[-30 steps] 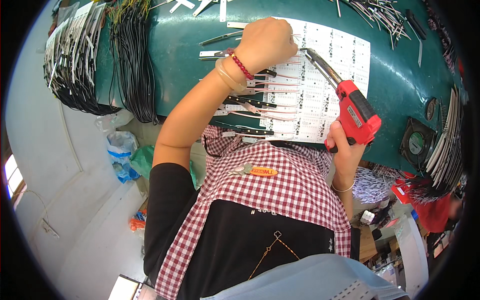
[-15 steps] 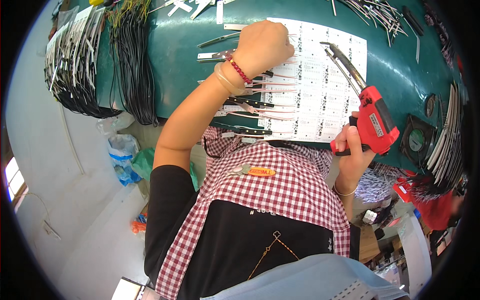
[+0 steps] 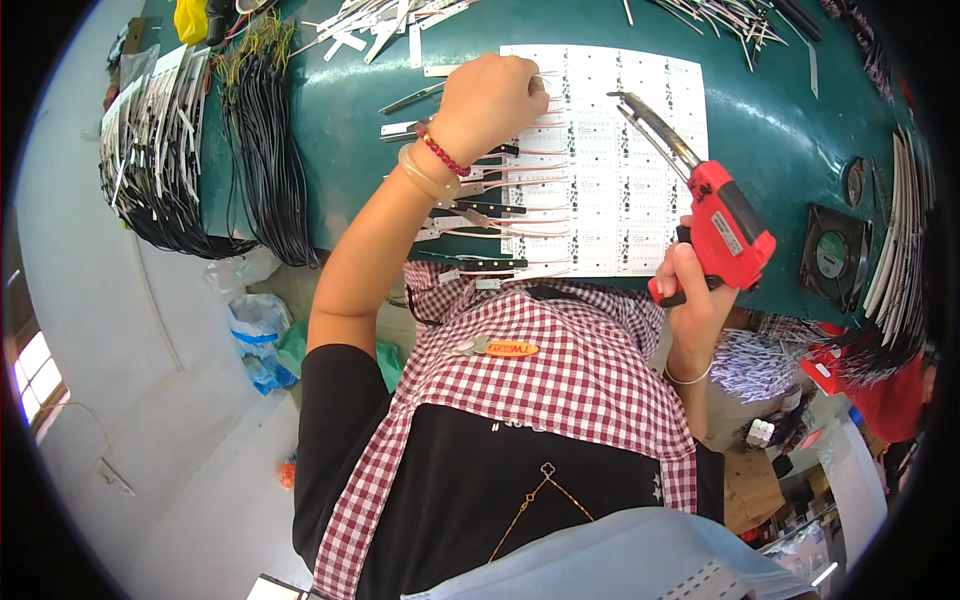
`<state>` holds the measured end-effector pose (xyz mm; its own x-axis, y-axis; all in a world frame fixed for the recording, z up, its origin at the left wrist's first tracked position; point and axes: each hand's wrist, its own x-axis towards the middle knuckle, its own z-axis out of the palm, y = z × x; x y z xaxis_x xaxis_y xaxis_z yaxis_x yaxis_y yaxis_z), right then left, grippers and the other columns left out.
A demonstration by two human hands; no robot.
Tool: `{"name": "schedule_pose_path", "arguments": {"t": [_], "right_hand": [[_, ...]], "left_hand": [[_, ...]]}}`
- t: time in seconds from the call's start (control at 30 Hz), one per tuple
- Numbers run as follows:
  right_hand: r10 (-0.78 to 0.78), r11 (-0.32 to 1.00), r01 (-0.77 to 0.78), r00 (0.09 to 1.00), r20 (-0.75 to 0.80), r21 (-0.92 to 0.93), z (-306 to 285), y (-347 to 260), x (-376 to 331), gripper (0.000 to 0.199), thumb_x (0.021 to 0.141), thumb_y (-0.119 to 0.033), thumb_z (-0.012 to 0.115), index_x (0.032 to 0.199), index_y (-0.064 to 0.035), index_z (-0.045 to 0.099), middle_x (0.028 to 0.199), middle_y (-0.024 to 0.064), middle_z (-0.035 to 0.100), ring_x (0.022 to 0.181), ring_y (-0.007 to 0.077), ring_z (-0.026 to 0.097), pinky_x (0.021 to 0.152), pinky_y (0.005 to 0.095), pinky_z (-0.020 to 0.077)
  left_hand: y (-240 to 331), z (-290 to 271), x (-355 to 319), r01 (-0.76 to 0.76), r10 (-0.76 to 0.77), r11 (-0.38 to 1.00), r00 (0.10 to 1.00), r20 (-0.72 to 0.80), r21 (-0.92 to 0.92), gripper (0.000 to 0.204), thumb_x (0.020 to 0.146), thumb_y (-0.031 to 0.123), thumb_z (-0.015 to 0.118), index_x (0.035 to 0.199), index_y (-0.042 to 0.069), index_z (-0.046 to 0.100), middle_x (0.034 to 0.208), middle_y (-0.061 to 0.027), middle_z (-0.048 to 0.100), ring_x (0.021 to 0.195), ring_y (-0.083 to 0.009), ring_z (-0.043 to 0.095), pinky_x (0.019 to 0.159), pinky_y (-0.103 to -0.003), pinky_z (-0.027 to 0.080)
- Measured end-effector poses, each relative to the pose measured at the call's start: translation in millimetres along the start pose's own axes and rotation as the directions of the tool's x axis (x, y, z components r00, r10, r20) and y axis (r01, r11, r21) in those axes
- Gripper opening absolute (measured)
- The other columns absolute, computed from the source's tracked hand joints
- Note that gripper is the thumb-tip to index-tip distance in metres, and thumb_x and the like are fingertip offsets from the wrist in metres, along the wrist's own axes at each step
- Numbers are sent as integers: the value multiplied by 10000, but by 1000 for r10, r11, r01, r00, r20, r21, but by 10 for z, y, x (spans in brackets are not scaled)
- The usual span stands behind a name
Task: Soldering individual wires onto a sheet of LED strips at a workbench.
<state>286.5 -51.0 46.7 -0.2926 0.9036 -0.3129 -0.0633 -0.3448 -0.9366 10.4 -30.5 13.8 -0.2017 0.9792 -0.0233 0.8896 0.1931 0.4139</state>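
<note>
My right hand point(image 3: 697, 290) is wrapped round the handle of a red soldering gun point(image 3: 728, 225). Its thin metal tip points to the far left, over a white panel of circuit boards point(image 3: 650, 150). At the panel's far left corner, my left hand point(image 3: 492, 100) is closed with its fingertips together. What they pinch is hidden; thin pinkish wires end beside them. Below that hand, several narrow strips with paired wires point(image 3: 545, 183) lie along the panel's left edge, wire ends on the boards. One black strip point(image 3: 490, 264) lies at the near edge.
Bundled black cables point(image 3: 265, 160) and wired strips point(image 3: 150, 150) hang over the green table's left edge. Loose white strips point(image 3: 385, 25) and cut wires point(image 3: 725, 20) lie at the back. To the right are a square black fan point(image 3: 834, 258) and a bundle of pale wires point(image 3: 900, 240).
The panel, table and both hands have shifted slightly left in the picture together. Both hands and the soldering gun keep nearly the same places relative to the panel.
</note>
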Motion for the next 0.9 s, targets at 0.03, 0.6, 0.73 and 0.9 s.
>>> {"name": "schedule_pose_path", "arguments": {"t": [0.03,0.6,0.73,0.9], "right_hand": [[17,999,-16,1000,21,-30,21,5,9,267,855,-12,514,1112,47,475,613,39,479,466,83,416,448,232,351],[22,978,5,991,128,-207,179,126,105,112,836,-25,561,933,26,537,604,26,518,469,75,453,445,218,356],[2,984,13,996,85,-177,232,54,74,206,834,-16,550,1030,41,515,591,24,495,463,78,438,446,219,353],[-24,993,24,1000,5,-118,187,-54,35,259,840,-20,523,1086,52,485,579,28,465,455,82,415,443,228,348]], "left_hand": [[15,7,-2,17,-17,1000,1000,-3,-13,189,727,200,578,720,25,650,640,-134,616,596,-315,590,563,-372,475],[33,68,-8,70,-72,997,996,-44,-45,199,705,207,577,682,26,655,632,-169,609,594,-337,589,576,-389,479],[30,68,-6,62,-65,997,996,-59,-43,197,705,205,576,670,29,655,633,-170,610,601,-339,591,579,-393,481],[61,52,-4,54,-56,998,998,-43,-44,191,702,204,580,674,31,657,643,-171,613,607,-341,591,581,-392,481]]}}
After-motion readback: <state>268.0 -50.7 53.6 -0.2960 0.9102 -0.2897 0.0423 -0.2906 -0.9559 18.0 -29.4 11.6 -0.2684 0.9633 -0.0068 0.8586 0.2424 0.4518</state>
